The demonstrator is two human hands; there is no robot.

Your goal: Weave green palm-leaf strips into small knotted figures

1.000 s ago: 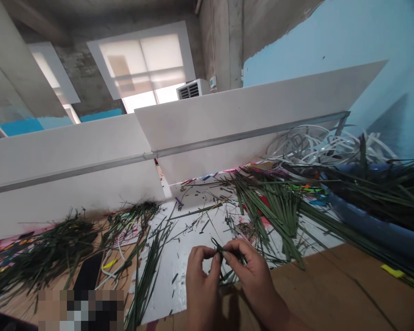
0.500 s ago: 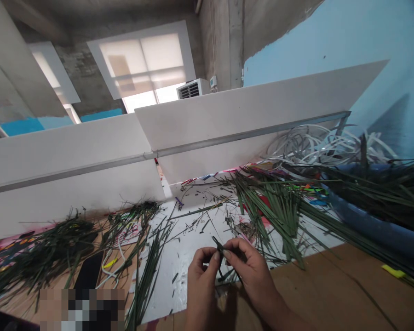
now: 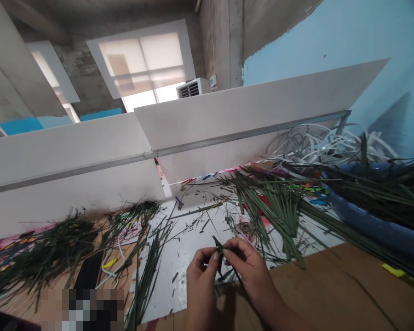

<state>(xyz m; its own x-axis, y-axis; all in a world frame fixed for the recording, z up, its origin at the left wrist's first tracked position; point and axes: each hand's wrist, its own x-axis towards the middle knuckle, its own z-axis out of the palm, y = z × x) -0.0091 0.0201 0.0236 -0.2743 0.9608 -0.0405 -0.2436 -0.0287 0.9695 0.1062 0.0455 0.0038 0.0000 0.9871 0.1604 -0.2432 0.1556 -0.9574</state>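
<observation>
Thumb and fingers of my left hand (image 3: 202, 271) are pinched on a small dark green piece of folded leaf strip (image 3: 219, 248). From the other side my right hand (image 3: 246, 264) pinches the same strip, so both sets of fingertips nearly meet. A narrow tip of the strip points up and away, and loose ends hang below between my hands. The fingers hide how the strip is folded. Under and beyond my hands lies a white board (image 3: 169, 271) strewn with short green clippings.
Long green leaf strips (image 3: 279, 216) are heaped right of my hands, near a blue basin (image 3: 372, 220) full of more. Another bundle (image 3: 150, 271) lies left, beside a black phone-like slab (image 3: 89, 271) and a white cable (image 3: 119, 257). White panels (image 3: 207, 128) stand behind.
The strip's upper tip has shifted slightly between my fingertips. Both hands stay pinched in nearly the same place.
</observation>
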